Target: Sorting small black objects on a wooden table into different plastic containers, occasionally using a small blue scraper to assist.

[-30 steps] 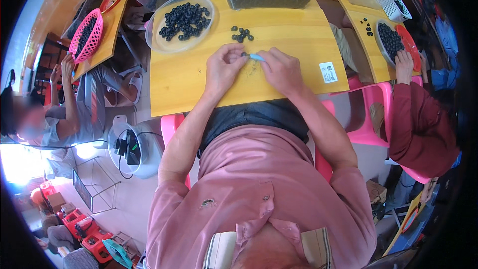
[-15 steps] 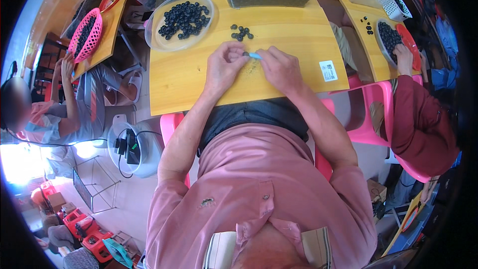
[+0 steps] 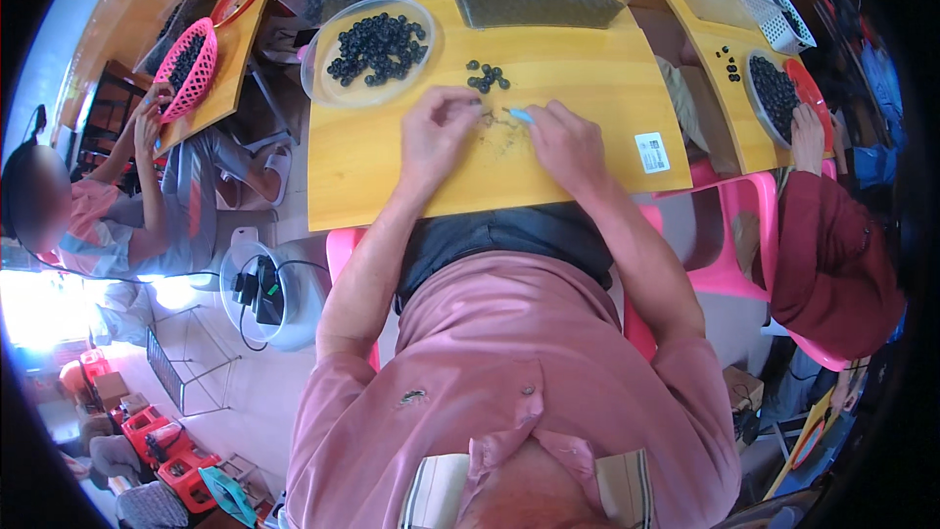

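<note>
My left hand (image 3: 439, 137) is closed in a pinch above the yellow table (image 3: 382, 181), with a small dark round bead (image 3: 477, 102) barely showing at its fingertips. Across a narrow gap, my right hand (image 3: 571, 145) grips a small light-blue tool (image 3: 520, 116) whose thin tip points toward the left hand. Fine crumbs (image 3: 501, 134) lie scattered on the wood between the two hands. Just beyond them sits a loose cluster of dark beads (image 3: 487, 77). A round clear plastic bowl (image 3: 315, 73) at the far left holds a heap of similar beads.
Clear bins (image 3: 534, 12) full of dark beads stand along the table's far edge. A white label (image 3: 650, 153) lies at the right. One person (image 3: 127, 206) works at a table on the left beside a pink basket (image 3: 203, 69); another, in a maroon sleeve (image 3: 822, 225), sits on the right.
My hands have drawn slightly apart, and the blue tool's tip has come away from the left fingertips. The whole view has shifted a little.
</note>
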A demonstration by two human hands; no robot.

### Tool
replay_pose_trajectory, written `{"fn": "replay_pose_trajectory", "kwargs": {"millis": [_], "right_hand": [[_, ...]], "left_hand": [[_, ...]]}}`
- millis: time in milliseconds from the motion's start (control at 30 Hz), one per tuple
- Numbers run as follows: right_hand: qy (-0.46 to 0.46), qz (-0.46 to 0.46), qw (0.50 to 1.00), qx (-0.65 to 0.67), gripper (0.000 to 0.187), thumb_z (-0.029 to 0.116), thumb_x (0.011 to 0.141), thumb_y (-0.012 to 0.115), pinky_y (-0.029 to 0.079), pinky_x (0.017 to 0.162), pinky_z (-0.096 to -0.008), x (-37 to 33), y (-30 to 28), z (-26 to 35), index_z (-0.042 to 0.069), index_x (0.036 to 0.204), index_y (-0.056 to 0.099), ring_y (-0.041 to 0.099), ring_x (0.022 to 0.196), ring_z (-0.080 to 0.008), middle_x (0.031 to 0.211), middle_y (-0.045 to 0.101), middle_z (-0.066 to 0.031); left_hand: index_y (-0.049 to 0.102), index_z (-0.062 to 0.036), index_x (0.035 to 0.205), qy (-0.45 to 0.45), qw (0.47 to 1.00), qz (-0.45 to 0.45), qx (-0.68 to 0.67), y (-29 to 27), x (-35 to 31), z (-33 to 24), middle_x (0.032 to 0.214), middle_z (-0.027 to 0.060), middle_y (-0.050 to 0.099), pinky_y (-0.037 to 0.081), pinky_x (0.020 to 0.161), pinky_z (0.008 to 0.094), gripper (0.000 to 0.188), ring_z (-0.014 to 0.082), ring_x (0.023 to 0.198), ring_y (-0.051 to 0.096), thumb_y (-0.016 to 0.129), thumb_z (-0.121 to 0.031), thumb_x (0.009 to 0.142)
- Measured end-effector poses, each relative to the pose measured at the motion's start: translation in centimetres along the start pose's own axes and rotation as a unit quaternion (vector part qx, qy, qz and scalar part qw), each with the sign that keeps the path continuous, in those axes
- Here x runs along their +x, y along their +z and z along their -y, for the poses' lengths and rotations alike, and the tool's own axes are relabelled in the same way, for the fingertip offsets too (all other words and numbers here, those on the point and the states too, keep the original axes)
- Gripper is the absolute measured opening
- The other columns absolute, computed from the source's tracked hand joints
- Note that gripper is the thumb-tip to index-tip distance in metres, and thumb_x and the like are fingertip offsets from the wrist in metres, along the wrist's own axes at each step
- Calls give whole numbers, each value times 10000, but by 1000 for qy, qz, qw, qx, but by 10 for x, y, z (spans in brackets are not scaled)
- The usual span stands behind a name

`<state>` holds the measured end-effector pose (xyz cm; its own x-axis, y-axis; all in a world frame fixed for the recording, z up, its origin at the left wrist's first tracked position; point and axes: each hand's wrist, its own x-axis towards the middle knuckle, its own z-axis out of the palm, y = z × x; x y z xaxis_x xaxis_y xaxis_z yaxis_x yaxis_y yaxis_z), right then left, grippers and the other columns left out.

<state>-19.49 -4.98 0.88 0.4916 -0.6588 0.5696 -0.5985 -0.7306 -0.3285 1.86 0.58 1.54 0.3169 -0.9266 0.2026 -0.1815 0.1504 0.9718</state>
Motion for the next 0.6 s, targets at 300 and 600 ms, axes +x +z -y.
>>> {"fn": "replay_pose_trajectory", "kwargs": {"millis": [300, 600], "right_hand": [[17, -10, 1000, 24, 165, 119, 890, 724, 570, 666, -446, 1, -1, -2, 95, 1051, 753, 694, 771, -339, 883, 669, -105], [15, -16, 999, 42, 154, 102, 895, 730, 576, 672, -438, 2, -4, -1, 86, 1047, 752, 701, 771, -347, 877, 676, -111]], "left_hand": [[721, -39, 1110, 296, 886, -120, 335, -54, 68, -30, 1045, 141, 694, 546, 863, 383, 268, 312, 992, 676, 769, 6, 850], [751, -22, 1150, 195, 900, 26, 388, -6, 51, 17, 908, 143, 631, 521, 806, 449, 292, 329, 888, 641, 807, -107, 877]]}}
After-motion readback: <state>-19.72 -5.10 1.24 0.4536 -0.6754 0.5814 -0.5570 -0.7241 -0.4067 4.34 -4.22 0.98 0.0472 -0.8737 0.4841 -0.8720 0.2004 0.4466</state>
